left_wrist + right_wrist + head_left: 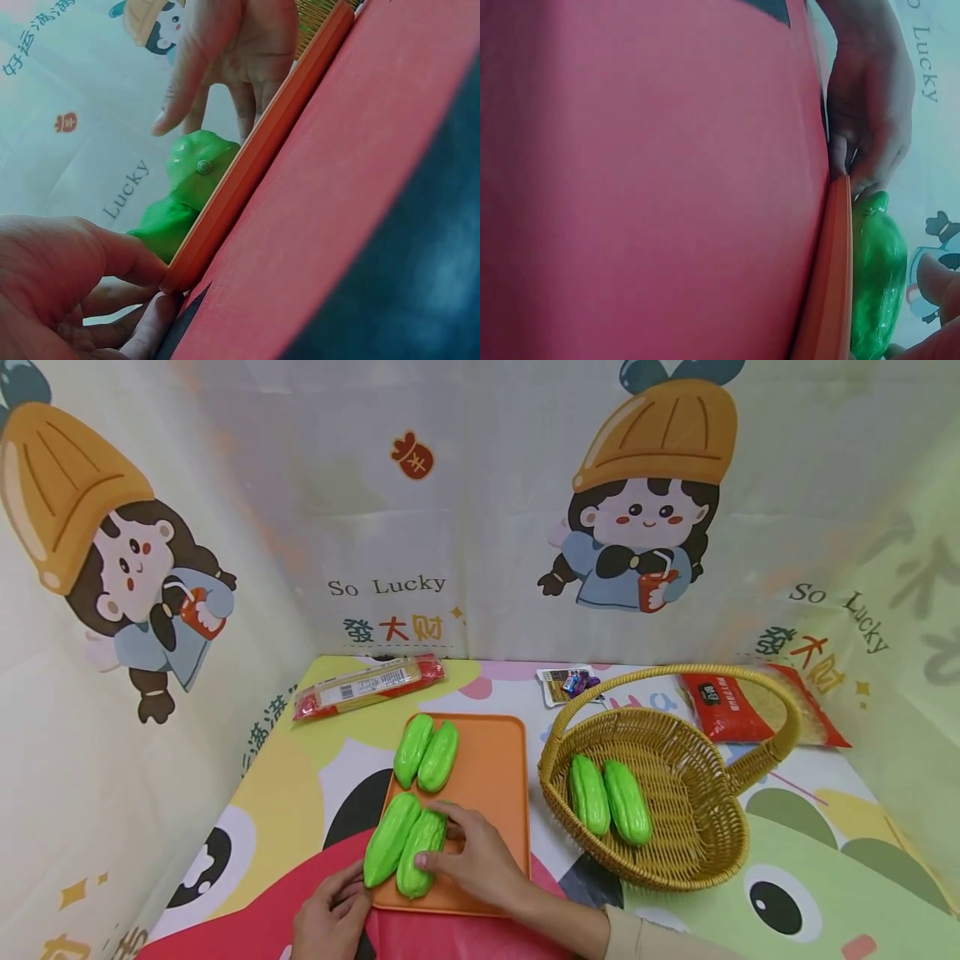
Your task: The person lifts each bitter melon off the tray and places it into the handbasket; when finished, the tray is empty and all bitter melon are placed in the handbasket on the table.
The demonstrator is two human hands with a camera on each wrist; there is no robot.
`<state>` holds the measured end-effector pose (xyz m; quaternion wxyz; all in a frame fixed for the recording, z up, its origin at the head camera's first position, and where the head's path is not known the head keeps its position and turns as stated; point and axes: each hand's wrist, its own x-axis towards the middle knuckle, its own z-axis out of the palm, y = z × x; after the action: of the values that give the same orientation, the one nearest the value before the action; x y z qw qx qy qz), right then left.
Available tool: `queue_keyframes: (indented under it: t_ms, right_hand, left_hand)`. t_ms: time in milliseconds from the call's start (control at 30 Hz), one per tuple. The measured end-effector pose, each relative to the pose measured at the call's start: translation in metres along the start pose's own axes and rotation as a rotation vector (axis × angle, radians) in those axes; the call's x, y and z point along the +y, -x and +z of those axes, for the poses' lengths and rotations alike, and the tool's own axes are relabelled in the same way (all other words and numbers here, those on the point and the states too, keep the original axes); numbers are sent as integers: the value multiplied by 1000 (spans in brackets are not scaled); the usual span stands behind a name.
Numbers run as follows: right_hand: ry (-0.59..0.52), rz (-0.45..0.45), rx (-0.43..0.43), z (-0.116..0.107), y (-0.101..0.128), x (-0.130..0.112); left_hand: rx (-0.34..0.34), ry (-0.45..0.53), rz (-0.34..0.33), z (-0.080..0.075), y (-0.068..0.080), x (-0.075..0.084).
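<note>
On the orange tray [491,768] lie two pairs of glossy green ridged gourds, which look like bitter melons. The far pair includes a gourd [438,757] on its right; the near pair is a left gourd [392,841] and a right gourd [420,853]. My left hand [333,914] pinches the tray's near left corner, its thumb at the rim in the left wrist view. Over the near right gourd, my right hand [480,856] has thumb and fingers spread around it. In the left wrist view that thumb stands apart from the gourd [201,169].
Right of the tray stands a wicker basket [693,777] with a tall handle, holding two similar gourds [627,802]. Behind are a long red-ended packet [371,687], small wrapped packets [558,687] and a red bag [731,706]. Printed cloth walls [465,527] enclose the table.
</note>
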<state>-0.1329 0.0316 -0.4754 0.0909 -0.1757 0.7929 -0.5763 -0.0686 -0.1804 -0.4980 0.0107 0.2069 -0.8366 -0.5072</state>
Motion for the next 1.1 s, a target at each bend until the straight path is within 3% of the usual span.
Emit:
queue_keyframes:
  t_ms: [333, 833, 1100]
  right_hand:
    - [-5, -21, -4, 4, -4, -1]
    - [-27, 32, 21, -2, 3, 1]
    - [-209, 38, -33, -29, 17, -12]
  left_hand:
    - [8, -15, 20, -3, 0, -1]
    - [17, -10, 19, -1, 1, 0]
    - [9, -12, 18, -1, 2, 0]
